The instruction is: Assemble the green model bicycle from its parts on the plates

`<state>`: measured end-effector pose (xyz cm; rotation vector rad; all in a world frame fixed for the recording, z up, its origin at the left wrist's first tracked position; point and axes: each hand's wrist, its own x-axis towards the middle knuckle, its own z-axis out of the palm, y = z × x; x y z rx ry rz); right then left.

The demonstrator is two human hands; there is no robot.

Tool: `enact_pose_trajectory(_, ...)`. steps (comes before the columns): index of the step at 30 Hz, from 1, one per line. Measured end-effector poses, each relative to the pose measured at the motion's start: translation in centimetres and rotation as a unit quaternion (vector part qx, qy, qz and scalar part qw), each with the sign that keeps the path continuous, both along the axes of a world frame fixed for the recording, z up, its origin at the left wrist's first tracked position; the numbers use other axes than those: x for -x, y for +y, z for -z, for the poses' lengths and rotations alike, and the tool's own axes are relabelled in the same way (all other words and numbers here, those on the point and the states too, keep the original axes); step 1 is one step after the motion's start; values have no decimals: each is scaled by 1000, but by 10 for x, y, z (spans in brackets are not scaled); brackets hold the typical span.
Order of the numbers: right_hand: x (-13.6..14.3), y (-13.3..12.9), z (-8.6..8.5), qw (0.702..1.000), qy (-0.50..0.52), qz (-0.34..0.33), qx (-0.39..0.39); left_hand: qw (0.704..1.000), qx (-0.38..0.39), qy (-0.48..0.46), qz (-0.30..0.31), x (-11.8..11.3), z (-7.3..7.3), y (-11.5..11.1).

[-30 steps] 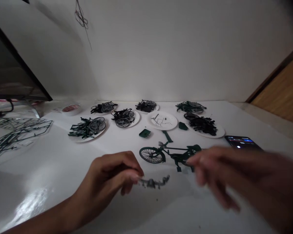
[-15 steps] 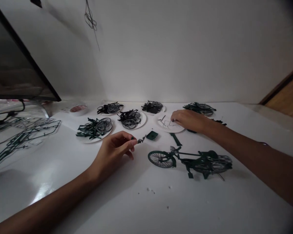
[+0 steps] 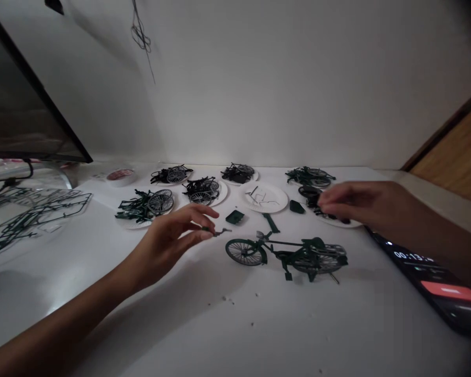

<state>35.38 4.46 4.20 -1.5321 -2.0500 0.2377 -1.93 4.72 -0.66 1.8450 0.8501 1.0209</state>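
Note:
My left hand [image 3: 180, 233] pinches a small dark part [image 3: 222, 231], thin and bent, between thumb and forefinger. To its right a dark green model bicycle [image 3: 286, 254] lies on its side on the white table. A small green tray-like piece [image 3: 234, 217] and a green strip [image 3: 271, 223] are between the bicycle and the plates. My right hand [image 3: 347, 201], blurred, is over the right-hand plate of dark parts [image 3: 311, 195], thumb and fingers closed together; what they hold, if anything, cannot be made out. Another green piece [image 3: 297, 207] sits left of that hand.
A white plate [image 3: 280, 201] bears thin wire pieces. Several plates of model bicycle parts [image 3: 160, 201] stand along the back. Green part frames [image 3: 35, 220] lie at left below a monitor [image 3: 19, 94]. A phone [image 3: 427, 293] showing a timer lies at right. Tiny bits [image 3: 227, 299] dot the front.
My right hand has left the plate of wire pieces and moved right to the plate of dark parts. The phone has come into view. My left hand still pinches the small part.

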Motion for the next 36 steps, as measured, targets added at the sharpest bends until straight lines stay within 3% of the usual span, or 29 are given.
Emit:
enact_pose_trajectory(3, -12, -47, 2, 995, 92, 5, 45, 989, -89, 116, 5, -8, -5, -9)
enact_pose_trajectory(5, -9, -67, 11, 988, 125, 33, 82, 982, -96, 160, 18, -18, -4, -13)
enact_pose_trajectory(7, 1, -75, 21, 983, 139, 16, 115, 981, -89, 171, 20, -29, -1, -16)
enact_pose_trajectory(9, 12, -73, 29, 987, 115, 6, 110, 983, -80, 164, 12, -37, 3, -16)
enact_pose_trajectory(12, 25, -61, 33, 990, 116, 44, 70, 986, -66, 152, 6, -40, 6, -12)
enact_pose_trajectory(18, 30, -27, 27, 988, 140, 55, 32, 994, -57, 98, 1, -37, -7, 11)
enact_pose_trajectory(21, 28, -15, 30, 986, 150, 75, 1, 989, -91, 103, -55, -45, -7, 26)
enact_pose_trajectory(25, 24, -12, 45, 984, 151, 97, 5, 982, -112, 104, -109, -54, 7, 35)
enact_pose_trajectory(29, 20, -17, 53, 984, 143, 106, 19, 976, -168, 51, -126, -48, 10, 27)
enact_pose_trajectory(32, 20, -26, 45, 984, 143, 103, -10, 976, -175, 27, -129, -43, 3, 9)
enact_pose_trajectory(34, 26, -36, 35, 985, 129, 106, -53, 986, -140, -7, -92, -46, 1, -5)
enact_pose_trajectory(36, 37, -50, 25, 978, 98, 124, -133, 995, -76, -58, -17, -53, 3, -20)
